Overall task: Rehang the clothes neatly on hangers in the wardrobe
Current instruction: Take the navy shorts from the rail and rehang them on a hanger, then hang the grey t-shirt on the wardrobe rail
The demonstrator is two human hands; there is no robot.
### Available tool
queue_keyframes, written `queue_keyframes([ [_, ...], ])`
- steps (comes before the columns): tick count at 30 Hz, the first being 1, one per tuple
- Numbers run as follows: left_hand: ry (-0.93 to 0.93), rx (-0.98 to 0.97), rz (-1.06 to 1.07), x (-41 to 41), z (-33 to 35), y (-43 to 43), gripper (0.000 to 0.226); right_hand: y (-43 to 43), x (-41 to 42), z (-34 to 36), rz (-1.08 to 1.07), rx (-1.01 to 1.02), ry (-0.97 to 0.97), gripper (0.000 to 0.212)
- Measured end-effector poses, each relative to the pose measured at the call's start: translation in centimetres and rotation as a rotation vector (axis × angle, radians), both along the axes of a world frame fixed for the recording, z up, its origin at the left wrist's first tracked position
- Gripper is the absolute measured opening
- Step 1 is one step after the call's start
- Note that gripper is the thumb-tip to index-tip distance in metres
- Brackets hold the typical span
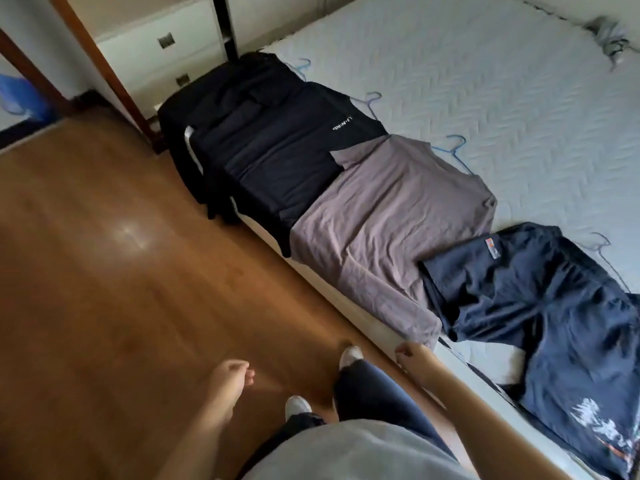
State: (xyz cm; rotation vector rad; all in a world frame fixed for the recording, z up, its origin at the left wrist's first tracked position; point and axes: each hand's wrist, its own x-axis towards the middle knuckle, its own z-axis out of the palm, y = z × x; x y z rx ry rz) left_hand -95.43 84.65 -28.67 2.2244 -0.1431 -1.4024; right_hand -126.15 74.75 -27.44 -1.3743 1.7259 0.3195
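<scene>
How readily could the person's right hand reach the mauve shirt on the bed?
Probably yes: the right hand hangs beside the hem of the mauve shirt at the bed edge, nothing between.

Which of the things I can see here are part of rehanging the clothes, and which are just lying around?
For the job:
black garment, dark shirt with white lettering, grey-mauve shirt, navy printed shirt, blue hangers under them.

Just lying about:
crumpled grey cloth at the bed's far corner, white drawers, blue item at the left edge.
</scene>
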Motion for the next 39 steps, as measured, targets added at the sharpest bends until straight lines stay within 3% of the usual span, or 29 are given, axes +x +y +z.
queue_keyframes([
  [3,0.164,0.089,0.162,0.6,-1.4,-1.2,0.026,-2.8,2.2,-0.6,0.039,0.023,0.020,0.016],
  [6,0.241,0.162,0.122,0.7,-2.3,-4.4,0.031,-5.7,3.6,-2.4,0.009,0.097,0.054,0.021],
  [13,0.014,0.080,-0.166,6.1,-0.6,-16.7,0.011,-16.2,7.1,-4.6,-0.116,0.171,-0.008,0.031],
  [20,-0.129,0.021,-0.373,8.0,0.3,-31.2,0.016,-25.6,7.7,-4.5,-0.305,0.120,-0.099,0.012],
  [25,-0.131,0.109,-0.803,6.4,-1.7,-39.4,0.019,-28.5,5.7,-3.3,-0.807,0.071,-0.220,0.010],
  [31,-0.246,0.075,-1.284,3.2,-3.4,-53.3,0.013,-31.8,2.5,-2.3,-1.123,-0.019,-0.129,0.014],
  [39,-0.360,-0.119,-1.358,-4.4,-6.8,-68.4,0.019,-40.7,0.6,-7.0,-1.124,-0.064,-0.165,0.011],
])
